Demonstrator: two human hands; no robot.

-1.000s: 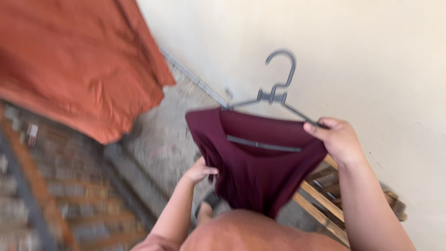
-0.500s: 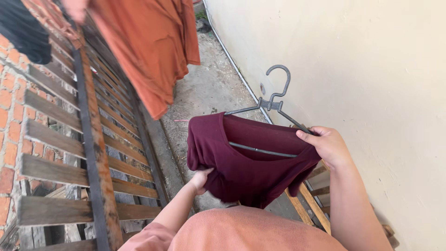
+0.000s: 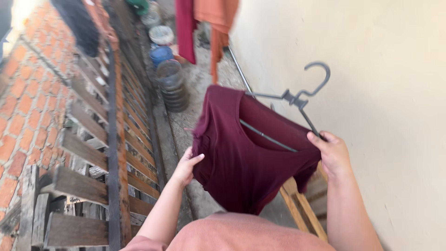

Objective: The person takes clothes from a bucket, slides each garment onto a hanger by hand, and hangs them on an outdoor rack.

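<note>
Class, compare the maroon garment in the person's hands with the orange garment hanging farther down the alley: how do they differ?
The maroon garment is near, on a grey hanger and gripped by both hands; the orange garment hangs far off, touched by no hand. The maroon garment shows whole; the orange garment is cut off by the picture's top edge. Both are plain cloth.

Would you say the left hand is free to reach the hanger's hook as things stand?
Probably not without letting go: the left hand grips the maroon garment's edge, while the hook sits up beyond the right hand.

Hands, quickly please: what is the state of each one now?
Left hand: closed on the edge of the maroon shirt.
Right hand: closed on the grey hanger and the shirt's shoulder.
</note>
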